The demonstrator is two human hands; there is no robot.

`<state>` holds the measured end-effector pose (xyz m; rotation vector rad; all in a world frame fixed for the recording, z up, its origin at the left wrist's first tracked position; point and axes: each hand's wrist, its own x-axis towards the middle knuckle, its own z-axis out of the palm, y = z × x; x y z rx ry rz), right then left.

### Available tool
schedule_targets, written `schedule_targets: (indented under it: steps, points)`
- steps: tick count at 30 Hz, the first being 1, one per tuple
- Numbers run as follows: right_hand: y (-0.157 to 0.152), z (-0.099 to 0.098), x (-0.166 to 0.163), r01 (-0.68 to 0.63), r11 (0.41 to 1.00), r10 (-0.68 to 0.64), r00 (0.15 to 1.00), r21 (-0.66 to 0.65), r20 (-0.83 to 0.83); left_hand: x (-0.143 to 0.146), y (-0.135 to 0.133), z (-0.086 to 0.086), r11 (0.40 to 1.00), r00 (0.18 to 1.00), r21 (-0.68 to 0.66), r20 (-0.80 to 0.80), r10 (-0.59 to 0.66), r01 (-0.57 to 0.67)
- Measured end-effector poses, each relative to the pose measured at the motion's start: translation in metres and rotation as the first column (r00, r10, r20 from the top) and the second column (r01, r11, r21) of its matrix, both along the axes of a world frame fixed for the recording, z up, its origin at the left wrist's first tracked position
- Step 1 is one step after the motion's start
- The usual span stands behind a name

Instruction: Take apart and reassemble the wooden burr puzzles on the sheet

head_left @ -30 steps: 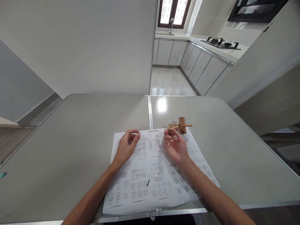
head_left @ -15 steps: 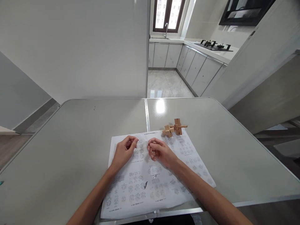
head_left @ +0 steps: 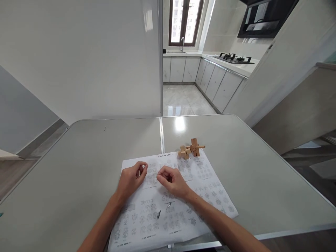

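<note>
A wooden interlocking puzzle (head_left: 191, 149) lies on the table at the far right corner of a printed instruction sheet (head_left: 181, 203). My left hand (head_left: 130, 179) rests on the sheet's upper left part, fingers curled in with nothing visible in them. My right hand (head_left: 172, 182) lies just to its right on the sheet, fingers loosely closed, also with nothing seen inside. Both hands are a short way nearer to me than the puzzle and do not touch it.
The grey table (head_left: 78, 157) has a metal seam (head_left: 160, 134) down its middle and a rounded far edge. A white wall panel (head_left: 91, 59) stands behind it. Beyond is a kitchen with cabinets (head_left: 210, 80) and a stove (head_left: 233, 57).
My right hand has let go of the wooden puzzle, which now lies on the table, and pulled back left toward my left hand with its fingers curled. The view has tilted up a little.
</note>
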<state>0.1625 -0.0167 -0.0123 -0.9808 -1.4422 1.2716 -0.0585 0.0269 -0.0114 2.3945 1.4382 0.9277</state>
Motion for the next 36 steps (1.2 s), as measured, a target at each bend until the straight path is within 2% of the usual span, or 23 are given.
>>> schedule_targets:
  steps: [6,9,17,26,36]
  points:
    - [0.002,-0.002,-0.001,0.001,1.0,-0.001,1.0,0.005,0.027,-0.012,0.003,0.001,0.977,0.992,0.211,-0.129,-0.011,0.038]
    - [0.003,-0.001,-0.002,0.0,1.0,0.0,0.999,-0.003,0.033,-0.015,0.005,0.001,0.967,0.99,0.252,-0.144,0.007,0.03]
    - [0.003,0.001,-0.003,0.005,1.0,-0.004,0.999,-0.018,0.044,-0.016,0.003,0.001,0.988,0.993,0.144,-0.089,0.072,-0.059]
    - [0.003,0.003,-0.001,0.01,0.998,-0.009,1.0,-0.064,0.013,-0.014,0.002,0.001,0.983,0.994,0.183,-0.106,0.038,-0.018]
    - [0.002,-0.002,-0.001,-0.033,0.995,0.038,0.998,-0.093,0.047,-0.015,-0.001,0.001,0.998,0.997,0.037,-0.058,0.049,-0.047]
